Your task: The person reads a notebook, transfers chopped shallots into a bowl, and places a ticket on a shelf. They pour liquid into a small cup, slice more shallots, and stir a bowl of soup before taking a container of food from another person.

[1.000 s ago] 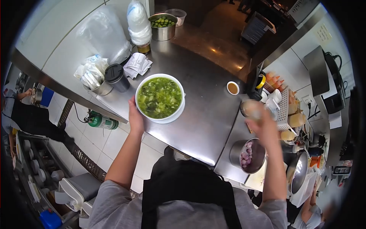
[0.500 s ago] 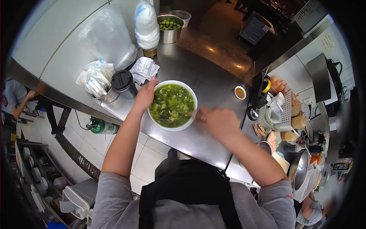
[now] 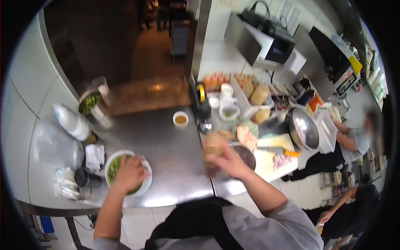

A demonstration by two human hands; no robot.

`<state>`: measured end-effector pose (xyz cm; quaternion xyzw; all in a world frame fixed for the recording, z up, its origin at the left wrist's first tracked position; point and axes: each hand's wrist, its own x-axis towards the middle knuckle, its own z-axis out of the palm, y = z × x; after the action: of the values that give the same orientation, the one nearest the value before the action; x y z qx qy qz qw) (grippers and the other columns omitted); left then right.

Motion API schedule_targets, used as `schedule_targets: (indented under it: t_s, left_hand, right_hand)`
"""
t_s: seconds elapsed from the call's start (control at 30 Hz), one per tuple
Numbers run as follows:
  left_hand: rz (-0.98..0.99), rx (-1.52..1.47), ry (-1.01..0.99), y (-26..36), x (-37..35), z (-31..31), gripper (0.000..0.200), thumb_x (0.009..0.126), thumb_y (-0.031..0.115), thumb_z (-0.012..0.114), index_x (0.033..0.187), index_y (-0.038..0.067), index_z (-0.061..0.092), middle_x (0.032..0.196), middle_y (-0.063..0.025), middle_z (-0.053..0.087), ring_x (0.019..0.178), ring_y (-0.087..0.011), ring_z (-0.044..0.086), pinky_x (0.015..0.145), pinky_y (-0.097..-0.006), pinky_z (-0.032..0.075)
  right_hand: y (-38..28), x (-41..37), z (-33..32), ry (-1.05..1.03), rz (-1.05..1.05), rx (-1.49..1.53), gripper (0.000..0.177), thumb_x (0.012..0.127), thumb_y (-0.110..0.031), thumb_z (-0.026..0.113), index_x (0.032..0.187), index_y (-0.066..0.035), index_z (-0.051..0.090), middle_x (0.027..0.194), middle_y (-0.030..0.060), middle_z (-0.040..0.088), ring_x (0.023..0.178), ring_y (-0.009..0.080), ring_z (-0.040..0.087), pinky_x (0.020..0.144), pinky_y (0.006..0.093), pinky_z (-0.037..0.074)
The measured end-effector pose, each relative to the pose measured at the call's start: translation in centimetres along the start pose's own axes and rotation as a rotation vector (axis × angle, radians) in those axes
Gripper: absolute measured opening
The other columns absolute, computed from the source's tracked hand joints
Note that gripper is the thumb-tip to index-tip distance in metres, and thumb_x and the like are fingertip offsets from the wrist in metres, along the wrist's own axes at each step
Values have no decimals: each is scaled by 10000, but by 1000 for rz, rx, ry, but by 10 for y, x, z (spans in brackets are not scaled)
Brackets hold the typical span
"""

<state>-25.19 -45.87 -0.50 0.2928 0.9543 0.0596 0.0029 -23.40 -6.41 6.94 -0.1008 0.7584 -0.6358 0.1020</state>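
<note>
My left hand (image 3: pixel 131 173) reaches over the white bowl (image 3: pixel 148 183) of chopped greens at the counter's left, fingers apart and partly hiding the food. Whether the fingertips touch the greens or the far rim I cannot tell. My right hand (image 3: pixel 228 160) is closed around a tan container (image 3: pixel 213 146), blurred by motion, above the counter's right part. A small white cup (image 3: pixel 180 119) of brown sauce stands on the steel counter (image 3: pixel 166 152), up and to the left of that container.
Napkins, a black-lidded cup (image 3: pixel 87 178) and a pot of green limes (image 3: pixel 90 102) line the left side. At right are baskets of bottles, a metal bowl (image 3: pixel 304 128), and a cutting board (image 3: pixel 271 164) with an orange-handled knife (image 3: pixel 291 153). Two people stand farther right.
The view has turned to the right. My left hand has moved from the bowl's rim to over the greens. My right hand has moved away from the bowl and now visibly holds the tan container.
</note>
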Motion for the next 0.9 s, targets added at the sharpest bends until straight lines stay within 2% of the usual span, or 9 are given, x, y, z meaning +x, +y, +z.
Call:
schedule_targets:
  t_s: [0.1,0.13,0.23,0.3,0.4,0.47,0.57,0.73,0.9]
  left_hand:
    - [15,70,32,18,-25,1,347,865,518,662,935,194,767,1348,-15,602,1385,-283,439,1161,-685,193]
    - [-6,42,66,24,-35,-1,338,847,511,684,924,193,767,1351,-7,598,1385,-286,436,1154,-694,199]
    - [-184,-78,156,49,-63,-9,252,847,419,721,928,183,760,1413,-56,544,1386,-334,421,1131,-691,235]
    - [-331,-149,367,59,-72,-7,219,858,367,725,949,170,754,1440,-105,506,1386,-358,410,1135,-667,242]
    - [-646,-204,632,71,-92,19,301,881,246,724,1168,163,685,1464,-231,425,1391,-411,372,1145,-568,275]
    - [-1012,-339,1133,55,-100,61,481,926,304,683,1369,177,546,1464,-223,424,1393,-380,375,1151,-512,285]
    - [-1425,-840,1189,42,-113,103,571,991,434,577,1498,254,382,1503,-205,384,1390,-322,388,1104,-478,344]
    - [-1368,-1502,1117,60,-93,110,591,1025,604,376,1555,377,247,1533,-77,394,1299,-252,480,924,-460,455]
    - [-1210,-1604,1107,50,-89,126,617,1021,640,332,1575,417,176,1551,7,391,1275,-257,508,855,-482,480]
  right_hand:
    - [3,-21,-106,412,-95,59,426,949,-105,670,1324,-32,482,1200,81,581,1089,171,591,911,334,508]
    - [20,-17,-140,568,-393,-194,393,889,-43,675,1251,-25,522,1135,84,623,1032,193,632,865,347,533]
    - [81,-11,-247,910,-235,-539,519,725,-53,706,1200,14,506,991,188,701,904,346,702,802,408,550]
    - [120,-2,-286,1093,-203,-727,544,714,-94,721,1204,12,510,1092,235,643,1023,407,641,893,477,506]
    - [179,31,-339,1065,25,-536,590,702,-45,728,1247,19,510,1143,170,622,1043,319,637,930,399,504]
    - [205,55,-345,1012,-54,-396,579,718,-14,718,1255,18,504,1149,156,619,1046,305,632,933,398,505]
    - [202,61,-337,1040,-99,-274,637,773,47,695,1360,23,448,1193,150,595,1101,293,603,991,390,473]
    - [157,31,-275,1268,-378,-390,686,798,33,683,1429,17,414,1267,178,558,1195,329,555,1042,391,431]
    - [113,-59,-196,712,-515,-656,480,778,41,670,1236,-24,544,1245,181,571,1148,343,577,919,422,490]
